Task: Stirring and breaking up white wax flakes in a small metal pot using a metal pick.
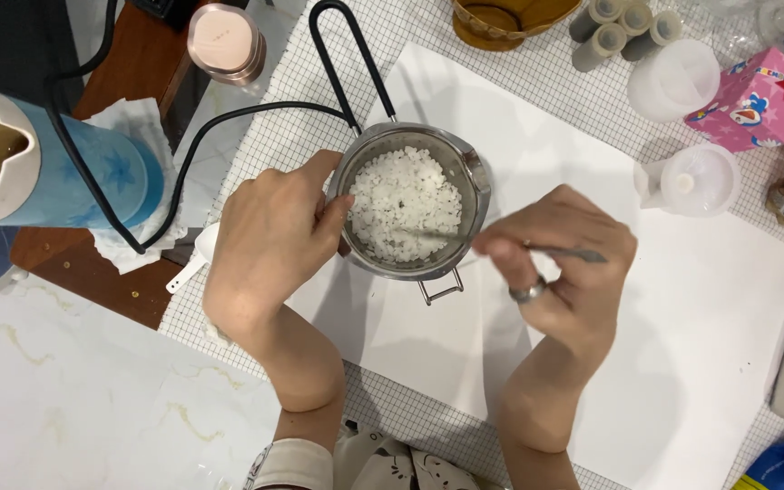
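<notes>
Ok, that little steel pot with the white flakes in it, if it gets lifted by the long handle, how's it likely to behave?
The steel pot probably feels light: it is small and thin-walled. With its black loop handle out to one side it may dip away from the grip. The white flakes lie loose and could slide or spill. The left hand steadying the rim suggests it shifts easily on the white sheet.
</notes>
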